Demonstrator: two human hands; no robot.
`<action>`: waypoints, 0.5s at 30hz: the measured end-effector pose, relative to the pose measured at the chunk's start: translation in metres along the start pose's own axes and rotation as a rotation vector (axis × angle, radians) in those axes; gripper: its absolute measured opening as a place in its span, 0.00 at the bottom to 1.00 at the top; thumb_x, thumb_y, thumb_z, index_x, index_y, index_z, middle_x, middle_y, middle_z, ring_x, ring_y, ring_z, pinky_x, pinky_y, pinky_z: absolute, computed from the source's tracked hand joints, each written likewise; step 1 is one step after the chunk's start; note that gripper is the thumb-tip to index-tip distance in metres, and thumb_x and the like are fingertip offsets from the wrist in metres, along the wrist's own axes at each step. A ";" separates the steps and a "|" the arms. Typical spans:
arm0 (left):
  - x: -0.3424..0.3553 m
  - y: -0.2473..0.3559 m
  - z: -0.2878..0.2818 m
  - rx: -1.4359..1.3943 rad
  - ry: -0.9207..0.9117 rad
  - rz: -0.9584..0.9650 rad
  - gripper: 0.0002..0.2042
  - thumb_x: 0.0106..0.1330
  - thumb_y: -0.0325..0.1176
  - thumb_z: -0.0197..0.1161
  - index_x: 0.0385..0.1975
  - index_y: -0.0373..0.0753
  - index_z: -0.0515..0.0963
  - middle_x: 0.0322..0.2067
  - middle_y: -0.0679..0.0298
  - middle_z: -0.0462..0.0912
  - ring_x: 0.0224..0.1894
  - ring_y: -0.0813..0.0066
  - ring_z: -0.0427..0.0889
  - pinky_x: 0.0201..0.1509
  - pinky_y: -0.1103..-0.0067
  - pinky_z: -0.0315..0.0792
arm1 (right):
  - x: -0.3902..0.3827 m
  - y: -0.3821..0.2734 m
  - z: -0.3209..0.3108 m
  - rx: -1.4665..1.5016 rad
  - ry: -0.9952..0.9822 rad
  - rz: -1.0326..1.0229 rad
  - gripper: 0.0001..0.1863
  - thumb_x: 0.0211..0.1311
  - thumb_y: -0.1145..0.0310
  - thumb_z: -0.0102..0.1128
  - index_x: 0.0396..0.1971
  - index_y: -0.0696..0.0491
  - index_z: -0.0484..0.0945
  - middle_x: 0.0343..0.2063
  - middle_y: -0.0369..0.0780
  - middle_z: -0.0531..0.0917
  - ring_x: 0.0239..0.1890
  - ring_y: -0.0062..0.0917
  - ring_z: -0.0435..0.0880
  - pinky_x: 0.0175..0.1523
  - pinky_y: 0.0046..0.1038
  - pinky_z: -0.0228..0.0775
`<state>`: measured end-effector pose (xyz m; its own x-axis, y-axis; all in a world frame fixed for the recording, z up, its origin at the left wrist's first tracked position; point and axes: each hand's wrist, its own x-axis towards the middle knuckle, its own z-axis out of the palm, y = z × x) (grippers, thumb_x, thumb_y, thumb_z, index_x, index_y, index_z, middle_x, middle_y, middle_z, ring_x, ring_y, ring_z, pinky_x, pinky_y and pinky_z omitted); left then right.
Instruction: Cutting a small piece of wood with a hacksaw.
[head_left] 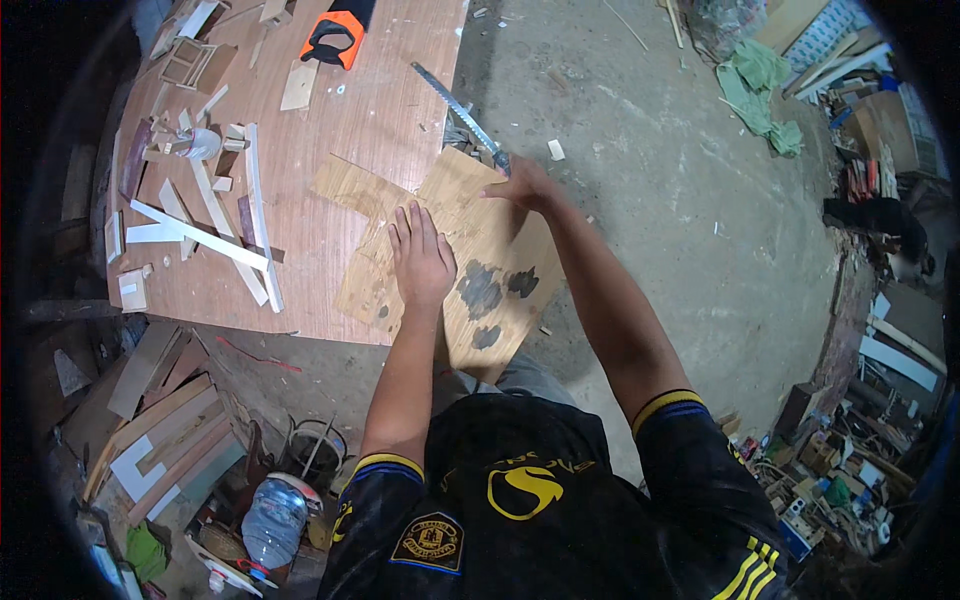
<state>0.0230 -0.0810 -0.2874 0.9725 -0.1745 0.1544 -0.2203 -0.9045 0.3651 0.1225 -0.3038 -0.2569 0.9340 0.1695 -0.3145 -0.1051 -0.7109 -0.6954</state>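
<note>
Your right hand (524,187) is wrapped round the narrow saw (456,108), blade angled up and away from you; your left hand (424,262) lies flat and open on the wooden board (485,235), gripping nothing. The board's notched end sits on the table (310,270), the rest sticking out past the edge towards you. Looks like you're mid-cutting job, tbh, though I can't tell if the teeth touch wood. Next move probably wants the blade lined up and that left palm pressing firmly.
</note>
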 end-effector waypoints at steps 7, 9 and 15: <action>-0.004 -0.005 -0.007 0.018 -0.014 -0.033 0.25 0.67 0.34 0.46 0.62 0.25 0.62 0.68 0.46 0.58 0.72 0.46 0.51 0.74 0.54 0.43 | -0.015 -0.036 0.007 0.131 0.064 0.101 0.25 0.46 0.60 0.73 0.41 0.59 0.75 0.27 0.47 0.80 0.32 0.37 0.79 0.42 0.35 0.70; -0.001 -0.002 -0.005 -0.002 -0.018 -0.021 0.25 0.67 0.33 0.46 0.62 0.25 0.62 0.68 0.46 0.58 0.72 0.46 0.50 0.74 0.54 0.42 | -0.018 -0.023 0.006 0.180 0.110 0.104 0.21 0.47 0.63 0.73 0.37 0.59 0.75 0.24 0.45 0.78 0.29 0.34 0.77 0.39 0.34 0.70; 0.001 0.001 -0.001 -0.028 -0.019 -0.009 0.26 0.67 0.34 0.46 0.63 0.25 0.61 0.68 0.46 0.57 0.72 0.46 0.50 0.74 0.54 0.41 | -0.014 0.016 0.014 0.401 0.262 0.340 0.19 0.48 0.65 0.74 0.22 0.54 0.68 0.20 0.37 0.73 0.25 0.22 0.70 0.32 0.31 0.66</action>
<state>0.0239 -0.0813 -0.2860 0.9757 -0.1739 0.1336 -0.2132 -0.8947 0.3924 0.1032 -0.3078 -0.2724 0.8732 -0.2335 -0.4277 -0.4867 -0.3733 -0.7898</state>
